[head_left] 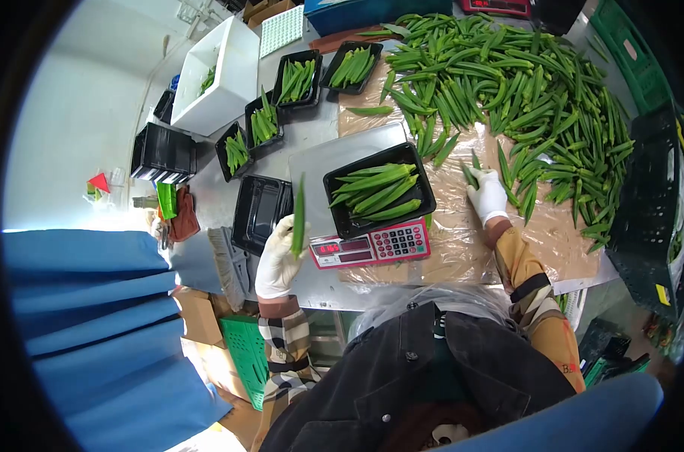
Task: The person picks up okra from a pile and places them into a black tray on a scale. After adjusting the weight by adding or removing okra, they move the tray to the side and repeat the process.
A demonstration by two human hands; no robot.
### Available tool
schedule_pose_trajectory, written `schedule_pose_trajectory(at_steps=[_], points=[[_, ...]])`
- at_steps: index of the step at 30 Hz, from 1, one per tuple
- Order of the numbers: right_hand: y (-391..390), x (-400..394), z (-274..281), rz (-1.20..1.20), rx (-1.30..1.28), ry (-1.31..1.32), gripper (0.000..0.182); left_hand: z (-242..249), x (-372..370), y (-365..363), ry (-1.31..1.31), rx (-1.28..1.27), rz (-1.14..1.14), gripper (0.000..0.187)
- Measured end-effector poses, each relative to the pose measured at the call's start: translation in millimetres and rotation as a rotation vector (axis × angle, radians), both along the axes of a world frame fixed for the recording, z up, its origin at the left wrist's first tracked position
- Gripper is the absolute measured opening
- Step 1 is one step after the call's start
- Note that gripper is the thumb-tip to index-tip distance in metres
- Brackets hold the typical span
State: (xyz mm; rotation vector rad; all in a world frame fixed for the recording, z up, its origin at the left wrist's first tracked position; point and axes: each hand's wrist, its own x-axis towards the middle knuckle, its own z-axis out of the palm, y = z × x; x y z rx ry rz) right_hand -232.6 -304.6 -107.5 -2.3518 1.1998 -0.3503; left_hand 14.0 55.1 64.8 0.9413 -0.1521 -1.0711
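In my white-gloved left hand (280, 260), a single okra pod (300, 218) stands nearly upright, pinched in the fingers. This hand is just left of the red scale (369, 245) with its keypad and lit display. On the scale's metal plate rests a black tray (425, 184) holding several okra pods (378, 188). My right hand (488, 197), also gloved, is at the near edge of a large okra pile (507, 83). Its fingers are closed around the lower end of another okra pod (469, 176), partly hidden by the glove.
Empty black trays (259, 215) are nested left of the scale. Filled trays (297, 79) line the back left, near a white foam box (221, 75) and a stack of black trays (161, 153). Dark crates (647, 203) stand at the right. A brush (227, 264) lies at the table edge.
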Motion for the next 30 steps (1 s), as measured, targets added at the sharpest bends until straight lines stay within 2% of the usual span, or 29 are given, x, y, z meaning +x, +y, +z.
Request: schedule_pose_trajectory(at_steps=[2,3,6,8,10,11,12,13,14,15,16,18,19,20,21,22,23,24,25,26,27,28,29,30], points=[[-8,4,6,-0.13,0.173,-0.152,0.042,-8,-3,18,0.041,-0.059,0.085,0.05],[-9,6,12,-0.098,0.165,-0.315,0.042,-10,-7,24,0.059,-0.069,0.127,0.05],[23,39,106,0.248,-0.015,-0.68,0.042,-14,-14,29,0.077,-0.069,0.188,0.049],[43,54,143,0.531,0.034,-0.662,0.043,-17,-16,19,0.068,-0.089,0.16,0.049],[61,62,142,0.728,-0.093,-0.389,0.045,-6,-22,3,-0.008,-0.016,0.123,0.047],[69,62,133,0.786,-0.179,-0.273,0.049,-3,-24,-2,-0.045,0.029,0.116,0.047],[76,59,139,0.807,-0.253,-0.267,0.05,1,-28,-8,-0.082,0.075,0.111,0.046],[81,54,144,0.779,-0.185,-0.314,0.051,10,-37,-18,-0.13,0.128,0.114,0.045],[87,48,148,0.755,-0.113,-0.358,0.051,12,-45,-26,-0.174,0.12,0.094,0.044],[93,40,149,0.709,0.093,-0.451,0.048,17,-57,-39,-0.244,0.194,0.064,0.042],[96,29,163,0.681,0.401,-0.536,0.051,9,-72,-50,-0.354,0.233,0.035,0.041],[107,5,170,0.442,1.266,-0.7,0.051,5,-111,-81,-0.377,0.174,-0.143,0.034],[107,-6,170,0.395,1.21,-0.622,0.049,-17,-136,-93,-0.366,0.148,-0.23,0.033],[102,-20,166,0.348,1.154,-0.545,0.047,-15,-153,-103,-0.525,0.086,-0.331,0.037],[92,-41,156,0.285,1.092,-0.467,0.044,-20,-167,-105,-0.463,0.147,-0.5,0.037],[81,-65,145,0.222,1.027,-0.388,0.042,-34,-179,-106,-0.541,0.086,-0.61,0.035],[75,-88,154,0.032,1.172,-0.345,0.037,-28,-176,-105,-0.578,0.081,-0.673,0.035],[62,-121,148,0.023,1.089,-0.234,0.033,-23,-172,-104,-0.613,0.074,-0.74,0.035],[52,-160,141,-0.046,1.168,-0.175,0.03,-26,-164,-98,-0.587,0.085,-0.665,0.032],[34,-208,120,0.125,0.992,0.05,0.028,-27,-154,-90,-0.561,0.095,-0.593,0.028],[17,-270,92,0.085,0.952,0.261,0.032,-19,-134,-85,-0.788,0.19,-0.52,0.019],[15,-314,75,0.098,0.745,0.304,0.038,-9,-117,-76,-0.495,0.257,-0.395,0.01],[12,-324,89,-0.02,0.543,0.692,0.046,-13,-99,-67,-0.482,0.22,-0.161,0.007],[11,-333,83,-0.046,0.431,0.665,0.047,-7,-77,-58,-0.663,0.333,-0.025,0.008]])
